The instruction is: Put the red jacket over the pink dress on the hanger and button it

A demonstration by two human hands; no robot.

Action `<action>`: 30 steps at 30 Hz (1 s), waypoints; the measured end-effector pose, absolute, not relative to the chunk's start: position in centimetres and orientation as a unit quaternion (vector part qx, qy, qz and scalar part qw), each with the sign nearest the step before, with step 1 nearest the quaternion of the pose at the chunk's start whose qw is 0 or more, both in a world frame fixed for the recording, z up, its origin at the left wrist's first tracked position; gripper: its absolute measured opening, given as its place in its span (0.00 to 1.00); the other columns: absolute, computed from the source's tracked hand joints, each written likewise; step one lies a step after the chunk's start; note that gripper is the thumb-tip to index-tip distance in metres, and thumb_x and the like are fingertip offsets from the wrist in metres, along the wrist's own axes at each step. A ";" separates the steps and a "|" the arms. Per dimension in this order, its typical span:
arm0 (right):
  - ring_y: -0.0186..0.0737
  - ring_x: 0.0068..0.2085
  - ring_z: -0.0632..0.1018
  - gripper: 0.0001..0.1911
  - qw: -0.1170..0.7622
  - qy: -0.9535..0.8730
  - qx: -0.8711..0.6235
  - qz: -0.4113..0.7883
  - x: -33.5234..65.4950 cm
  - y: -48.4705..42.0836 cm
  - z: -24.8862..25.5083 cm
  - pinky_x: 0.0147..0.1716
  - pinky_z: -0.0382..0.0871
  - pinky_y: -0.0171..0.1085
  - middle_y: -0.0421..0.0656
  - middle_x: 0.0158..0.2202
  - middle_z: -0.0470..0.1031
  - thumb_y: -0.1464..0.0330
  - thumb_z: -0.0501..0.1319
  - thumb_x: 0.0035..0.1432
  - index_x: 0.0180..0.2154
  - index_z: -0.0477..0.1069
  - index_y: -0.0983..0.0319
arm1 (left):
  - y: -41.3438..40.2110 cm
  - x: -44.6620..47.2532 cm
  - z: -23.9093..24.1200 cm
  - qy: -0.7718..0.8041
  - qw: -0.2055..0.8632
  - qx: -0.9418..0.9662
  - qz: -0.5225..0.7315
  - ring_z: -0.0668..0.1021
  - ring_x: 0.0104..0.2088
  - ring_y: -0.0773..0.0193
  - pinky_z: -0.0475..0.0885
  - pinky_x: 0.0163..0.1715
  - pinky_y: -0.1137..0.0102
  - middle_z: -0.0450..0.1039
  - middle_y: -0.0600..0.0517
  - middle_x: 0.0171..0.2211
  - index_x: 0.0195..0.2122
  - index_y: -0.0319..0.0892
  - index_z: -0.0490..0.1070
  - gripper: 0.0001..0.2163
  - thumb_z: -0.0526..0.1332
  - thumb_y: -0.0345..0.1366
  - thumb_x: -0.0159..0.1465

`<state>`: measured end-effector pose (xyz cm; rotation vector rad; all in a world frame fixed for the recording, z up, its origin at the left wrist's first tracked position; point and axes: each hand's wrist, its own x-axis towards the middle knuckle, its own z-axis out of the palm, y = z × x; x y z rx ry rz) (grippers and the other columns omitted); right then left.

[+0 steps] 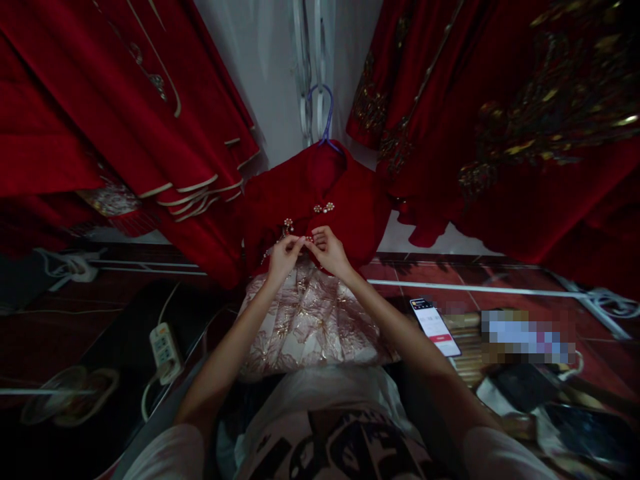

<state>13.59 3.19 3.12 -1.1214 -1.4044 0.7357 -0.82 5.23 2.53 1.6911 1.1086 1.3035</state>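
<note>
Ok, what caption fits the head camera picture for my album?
Left hand and right hand close together at the front of a red top with floral ornaments, on a purple hanger.

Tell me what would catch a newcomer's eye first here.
First, the red top on a purple hanger in the middle, where the left hand and right hand meet at its lower front. Then, red garments hanging on both sides, and the phone's bright screen at lower right.

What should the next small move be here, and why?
Probably a gentle adjustment of the small beaded piece, with the left hand steadying and the right hand working: both pinch at it, nearly touching, on the front of the red garment, which hangs from a purple hanger and could shift.
</note>
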 end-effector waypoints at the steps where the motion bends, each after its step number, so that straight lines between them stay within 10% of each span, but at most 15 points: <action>1: 0.33 0.32 0.74 0.15 0.569 -0.592 -0.477 0.314 13.7 3.3 3.0 0.32 0.72 0.33 0.40 0.33 0.71 0.63 0.65 0.52 0.39 0.66 0.61 | 5.4 -1.0 2.4 0.449 0.313 0.658 0.517 0.74 0.29 0.68 0.72 0.30 0.72 0.72 0.51 0.30 0.30 0.40 0.73 0.14 0.64 0.48 0.58; 10: 0.34 0.33 0.78 0.11 0.580 -0.578 -0.466 0.336 14.5 4.0 3.2 0.35 0.75 0.35 0.42 0.32 0.77 0.66 0.67 0.49 0.35 0.69 0.62 | 7.6 -1.1 1.5 0.473 0.239 0.646 0.549 0.73 0.35 0.67 0.70 0.32 0.73 0.71 0.47 0.46 0.45 0.42 0.66 0.18 0.64 0.28 0.53; 30: 0.33 0.31 0.79 0.06 0.591 -0.608 -0.463 0.260 12.8 8.6 3.5 0.35 0.76 0.34 0.41 0.33 0.78 0.69 0.64 0.54 0.34 0.70 0.62 | 9.9 -1.5 2.9 0.452 0.320 0.615 0.561 0.81 0.36 0.63 0.76 0.43 0.66 0.80 0.45 0.38 0.38 0.37 0.78 0.11 0.65 0.35 0.55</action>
